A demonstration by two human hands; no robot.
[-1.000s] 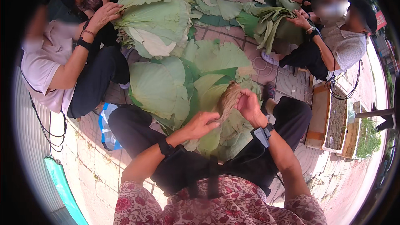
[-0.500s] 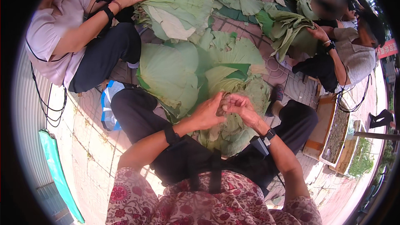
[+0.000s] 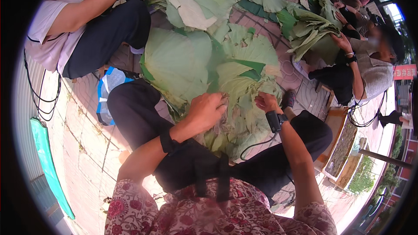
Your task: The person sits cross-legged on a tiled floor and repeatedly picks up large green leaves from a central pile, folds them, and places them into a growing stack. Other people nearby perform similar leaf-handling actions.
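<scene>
The folded leaf bundle (image 3: 237,113) lies on the person's lap, its long axis running from six to twelve o'clock. At nine o'clock the left hand (image 3: 207,112) clamps its edge; at three o'clock the right hand (image 3: 266,102) pinches it. Loose green leaves (image 3: 178,61) spread beyond at twelve.

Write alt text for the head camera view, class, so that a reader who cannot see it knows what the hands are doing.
Seen from above, a seated person's left hand and right hand press into a pile of large green leaves between their knees. More leaves cover the paved ground, where two other people sit handling leaf bundles.
</scene>
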